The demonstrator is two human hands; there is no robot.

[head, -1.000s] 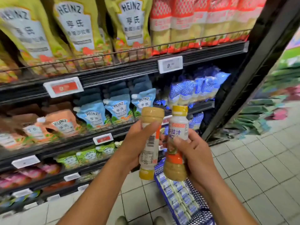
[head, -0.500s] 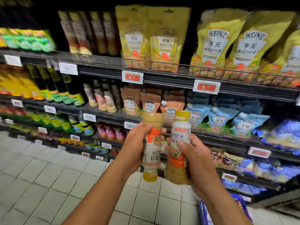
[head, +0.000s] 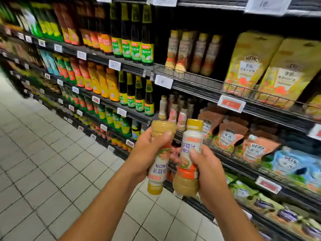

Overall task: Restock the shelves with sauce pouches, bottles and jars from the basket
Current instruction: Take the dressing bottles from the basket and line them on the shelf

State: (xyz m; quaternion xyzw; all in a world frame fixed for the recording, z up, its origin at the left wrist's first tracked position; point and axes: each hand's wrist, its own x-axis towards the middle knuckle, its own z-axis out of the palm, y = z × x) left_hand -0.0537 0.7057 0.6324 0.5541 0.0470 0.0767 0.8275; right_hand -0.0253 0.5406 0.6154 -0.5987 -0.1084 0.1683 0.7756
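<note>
Sauce bottles, two of them, are held side by side at chest height in front of the shelves [head: 196, 87], not yet on any of them. Both are slim clear plastic with ribbed, rounded shoulders, yellow caps, glossy white-and-orange labels and a grainy tan dressing inside. The left hand [head: 145, 153] is wrapped around the inverted bottle [head: 159, 169], cap pointing down, thumb pressed across its upper body. The right hand [head: 208, 173] clasps the upright bottle [head: 188, 145], thumb on the label, fingers curled behind. The two bottles nearly touch.

Behind them, a row of similar dressing bottles [head: 184, 51] stands on the shelf above, behind a thin wire rail [head: 243, 87]. To the right sit soft yellow Heinz pouches [head: 250, 66], with orange-brown pouches [head: 227, 136] and blue pouches [head: 291, 164] on the tier below. To the left are tall dark glass bottles [head: 137, 49] with green labels. White price tags [head: 163, 81] clip to the black shelf edges. Pale square floor tiles [head: 43, 153] run down the aisle.
</note>
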